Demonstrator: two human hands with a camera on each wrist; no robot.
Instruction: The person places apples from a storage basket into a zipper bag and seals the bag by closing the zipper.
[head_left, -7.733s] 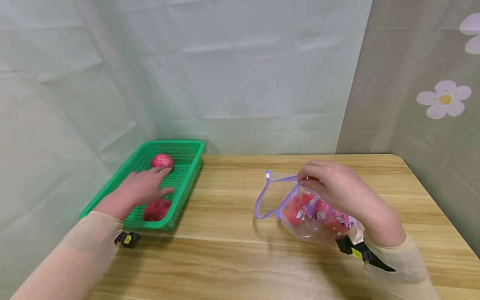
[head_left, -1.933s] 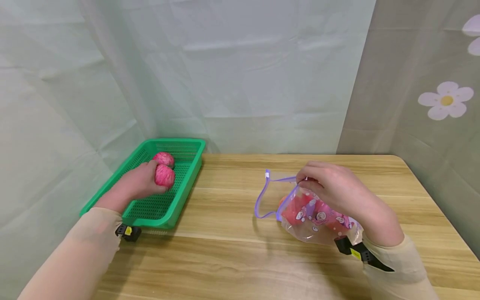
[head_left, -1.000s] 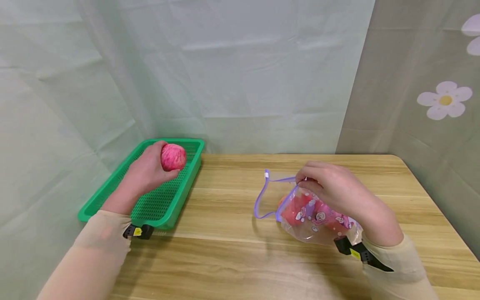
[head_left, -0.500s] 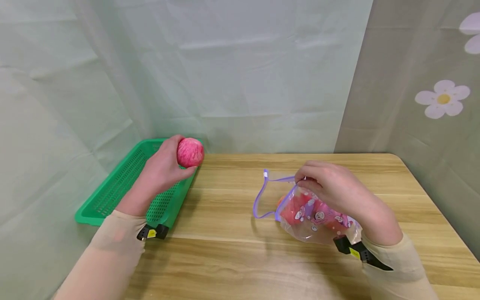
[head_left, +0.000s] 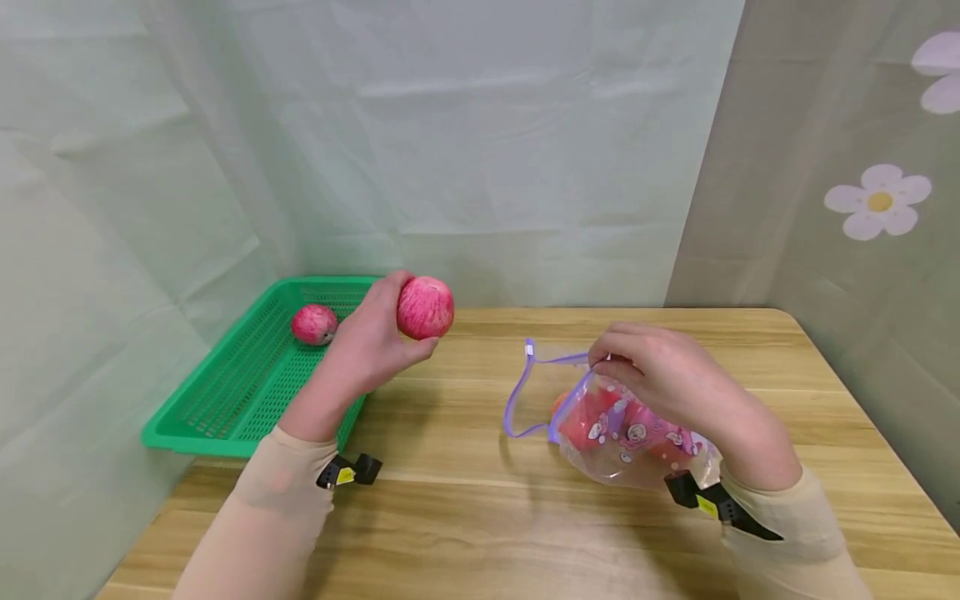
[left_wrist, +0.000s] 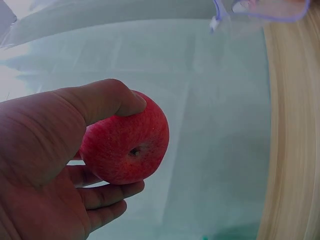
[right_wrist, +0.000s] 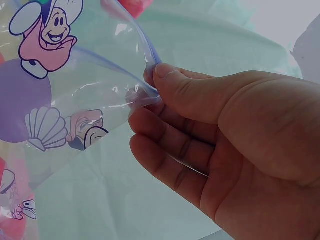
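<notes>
My left hand (head_left: pixel 369 337) holds a red apple (head_left: pixel 425 308) up beyond the right side of the green basket. In the left wrist view the thumb lies over the apple (left_wrist: pixel 127 142) and the fingers curl beneath it. My right hand (head_left: pixel 660 375) pinches the purple-edged mouth of a clear zip bag (head_left: pixel 611 442), which lies on its side with its opening toward the left. Red fruit and something orange show through its printed plastic. The right wrist view has thumb and forefinger closed on the bag's rim (right_wrist: pixel 150 55).
The green basket (head_left: pixel 247 400) stands on the left of the wooden table (head_left: pixel 480 533), with another apple (head_left: pixel 314 324) near its back. A pale curtain (head_left: pixel 480 150) hangs behind the table, and a grey flowered one (head_left: pixel 795 167) on the right.
My left hand has picked an apple from the basket, lifted it and carried it right, past the basket's rim. The right hand has kept its pinch on the bag.
</notes>
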